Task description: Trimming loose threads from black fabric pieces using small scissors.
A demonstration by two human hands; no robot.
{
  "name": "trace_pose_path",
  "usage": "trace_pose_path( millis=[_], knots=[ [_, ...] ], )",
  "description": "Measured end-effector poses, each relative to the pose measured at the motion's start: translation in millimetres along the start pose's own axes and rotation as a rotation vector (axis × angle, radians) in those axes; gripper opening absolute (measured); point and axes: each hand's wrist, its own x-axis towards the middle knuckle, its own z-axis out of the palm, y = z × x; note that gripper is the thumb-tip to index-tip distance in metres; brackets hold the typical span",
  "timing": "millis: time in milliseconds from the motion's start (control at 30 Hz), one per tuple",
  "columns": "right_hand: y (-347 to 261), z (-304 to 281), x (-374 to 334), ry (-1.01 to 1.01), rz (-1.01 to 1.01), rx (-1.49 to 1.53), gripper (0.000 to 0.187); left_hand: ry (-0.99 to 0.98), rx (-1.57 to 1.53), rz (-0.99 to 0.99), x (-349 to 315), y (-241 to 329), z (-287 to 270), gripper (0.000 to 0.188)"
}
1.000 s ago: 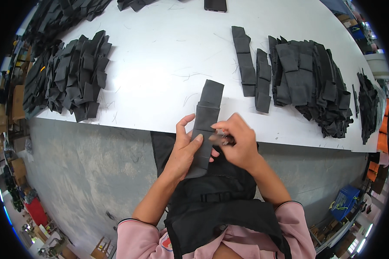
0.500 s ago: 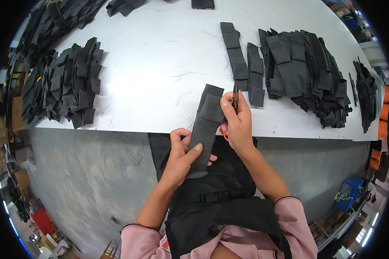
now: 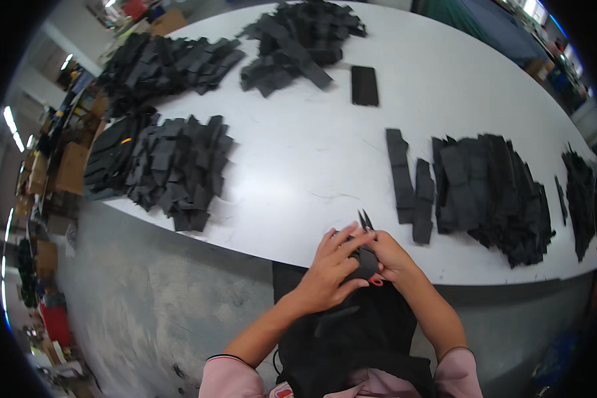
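Nearest, at 6 o'clock by the white table [image 3: 298,166] edge: left hand [image 3: 328,275] laid over a black fabric piece [image 3: 363,264], fingers spread and pressing it down. Right hand [image 3: 390,255] curled shut around the piece's other side and around small scissors [image 3: 367,222], tips poking toward 12 o'clock, a red bit of handle showing below. Piece bunched between both palms; long axis and facing hard to tell.

Best done, probably, with the fabric held taut and the blades kept clear of the left fingertips.

Farther, at 2 o'clock: two black strips [image 3: 408,182], long axes toward 12, beside a stack of cut pieces [image 3: 491,192]. At 10 o'clock, another heap [image 3: 176,166].
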Motion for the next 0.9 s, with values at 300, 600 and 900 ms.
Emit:
trace_pose_path(
  millis=[300,600,900],
  knots=[
    [17,35,-57,0.292,-0.936,-0.717,0.031,0.218,-0.493,-0.416,-29,-16,12,0.025],
    [-1,33,-44,0.347,-0.706,-0.074,0.011,0.188,-0.555,-0.413,-26,-15,11,0.039],
    [15,26,-69,0.449,-0.894,-0.743,0.026,0.347,-0.533,-0.453,-25,-23,2,0.030]
  ],
)
